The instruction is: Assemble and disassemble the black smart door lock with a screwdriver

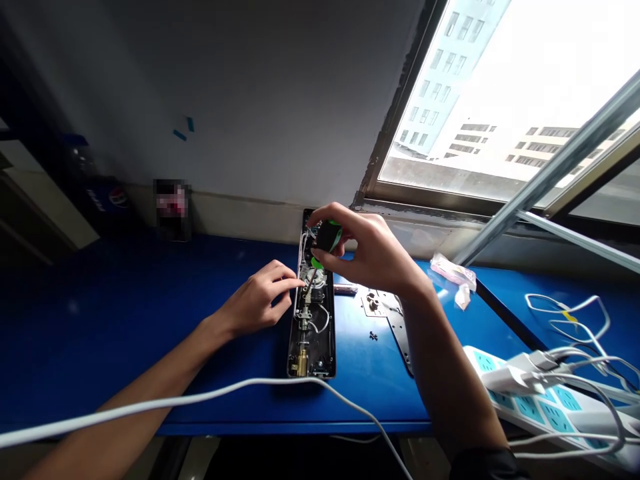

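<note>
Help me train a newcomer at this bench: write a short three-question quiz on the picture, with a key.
1. Multiple choice: What does the right hand hold?
a) a white plug
b) a screwdriver with a green and black handle
c) a drink bottle

2. True or false: The power strip lies to the right of the opened black casing.

3. Fill in the blank: Between the casing and the right forearm, a cluster of small dark pieces lies on the ____ table.

Key:
1. b
2. True
3. blue
</note>
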Tool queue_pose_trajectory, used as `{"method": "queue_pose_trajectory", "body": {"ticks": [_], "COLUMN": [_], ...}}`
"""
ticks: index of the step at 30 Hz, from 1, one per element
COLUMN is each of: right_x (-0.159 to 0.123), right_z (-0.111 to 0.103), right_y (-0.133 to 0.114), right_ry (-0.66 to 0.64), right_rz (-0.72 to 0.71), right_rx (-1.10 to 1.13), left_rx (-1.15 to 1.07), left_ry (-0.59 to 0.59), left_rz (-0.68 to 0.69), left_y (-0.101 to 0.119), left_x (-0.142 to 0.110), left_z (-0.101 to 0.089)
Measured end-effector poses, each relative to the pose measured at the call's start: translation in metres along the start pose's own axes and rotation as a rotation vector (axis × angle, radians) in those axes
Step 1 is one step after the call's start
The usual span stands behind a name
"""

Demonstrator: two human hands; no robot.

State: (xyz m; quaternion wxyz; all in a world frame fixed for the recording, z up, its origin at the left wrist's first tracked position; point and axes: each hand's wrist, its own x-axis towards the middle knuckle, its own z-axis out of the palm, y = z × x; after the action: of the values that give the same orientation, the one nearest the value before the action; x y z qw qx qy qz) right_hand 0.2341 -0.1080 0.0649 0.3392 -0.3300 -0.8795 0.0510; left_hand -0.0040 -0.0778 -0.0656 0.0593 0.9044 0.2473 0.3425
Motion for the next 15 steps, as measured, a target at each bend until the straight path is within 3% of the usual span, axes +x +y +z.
{"method": "queue_pose_trajectory", "body": {"ticks": [9,15], "right_x": [0.001,0.002], "right_z": [0.015,0.028], "right_y": [-0.005,-0.011], "right_ry": [-0.017,0.086], "right_rz": [-0.028,0.027], "right_rx": [-0.081,-0.432], "left_rx": [0.036,0.061], "left_ry": [-0.025,-0.002], "left_rz": [-0.016,-0.028], "left_y": [0.005,0.005], "left_x": [-0.001,-0.001], "left_z": [0.004,0.004]}}
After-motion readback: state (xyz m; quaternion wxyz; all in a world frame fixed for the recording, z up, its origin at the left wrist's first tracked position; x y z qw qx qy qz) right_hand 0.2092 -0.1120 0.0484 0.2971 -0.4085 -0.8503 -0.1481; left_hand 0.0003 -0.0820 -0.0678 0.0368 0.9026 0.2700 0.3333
